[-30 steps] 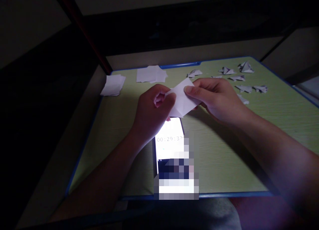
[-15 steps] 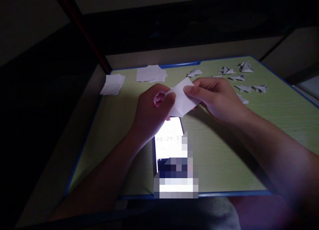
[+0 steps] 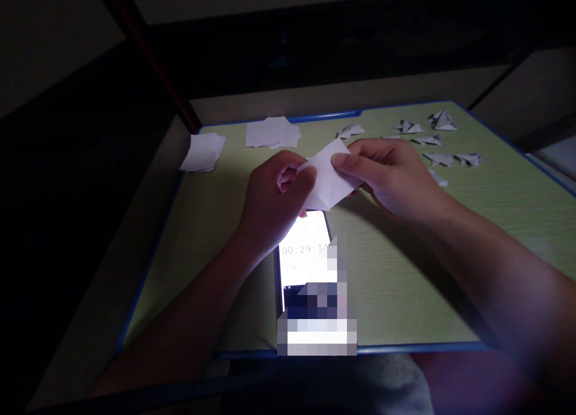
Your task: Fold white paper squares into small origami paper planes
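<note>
A small white sheet of paper [image 3: 327, 178], creased and tilted, is held up between both hands over the table. My left hand [image 3: 279, 193] pinches its left edge, thumb on top and fingers curled behind. My right hand [image 3: 389, 174] grips the upper right side, with the thumb pressed on the paper's face and the other fingers mostly hidden underneath. Below the paper lies a phone [image 3: 306, 268], its bright screen showing a running timer; its lower part is pixelated.
The green table [image 3: 405, 271] has a blue rim. Two stacks of white paper, one at the far left corner [image 3: 202, 153] and another paper stack [image 3: 270, 133] beside it, lie near the back. Several folded paper pieces [image 3: 443, 121] are spread at the back right.
The timer on the phone has advanced. Both hands and the paper between them stay almost exactly where they were.
</note>
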`<state>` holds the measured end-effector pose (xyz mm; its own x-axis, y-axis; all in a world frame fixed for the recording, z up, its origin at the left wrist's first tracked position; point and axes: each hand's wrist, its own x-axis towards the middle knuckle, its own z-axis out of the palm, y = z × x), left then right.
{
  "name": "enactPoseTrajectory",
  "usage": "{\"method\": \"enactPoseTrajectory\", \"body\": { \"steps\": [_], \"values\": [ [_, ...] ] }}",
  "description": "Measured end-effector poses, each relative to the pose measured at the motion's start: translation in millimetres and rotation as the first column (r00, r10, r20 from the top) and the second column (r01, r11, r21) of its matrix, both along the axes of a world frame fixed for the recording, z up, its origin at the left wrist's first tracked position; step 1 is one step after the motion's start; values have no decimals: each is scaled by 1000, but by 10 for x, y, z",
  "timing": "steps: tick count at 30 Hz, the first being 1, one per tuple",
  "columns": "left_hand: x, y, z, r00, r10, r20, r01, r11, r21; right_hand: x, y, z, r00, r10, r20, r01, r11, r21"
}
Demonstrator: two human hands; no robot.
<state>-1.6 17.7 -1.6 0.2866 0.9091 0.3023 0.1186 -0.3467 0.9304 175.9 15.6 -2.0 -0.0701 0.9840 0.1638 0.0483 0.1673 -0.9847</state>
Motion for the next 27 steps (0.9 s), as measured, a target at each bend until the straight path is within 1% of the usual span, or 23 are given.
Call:
{"method": "enactPoseTrajectory", "body": {
  "steps": [5,19,27],
  "values": [
    [-2,8,-13,1000,10,-10,-9,1000,27,-8,1,2,1000,-4,-18,4,1000,16],
    [1,8,-6,1000,21,-12,-21,999,-25,-4,-7,2,1000,8,17,-8,1000,15],
    [1,27,-28,1000,17,2,-17,1000,-19,-5,-15,7,1000,7,30,-7,1000,3]
  ]
}}
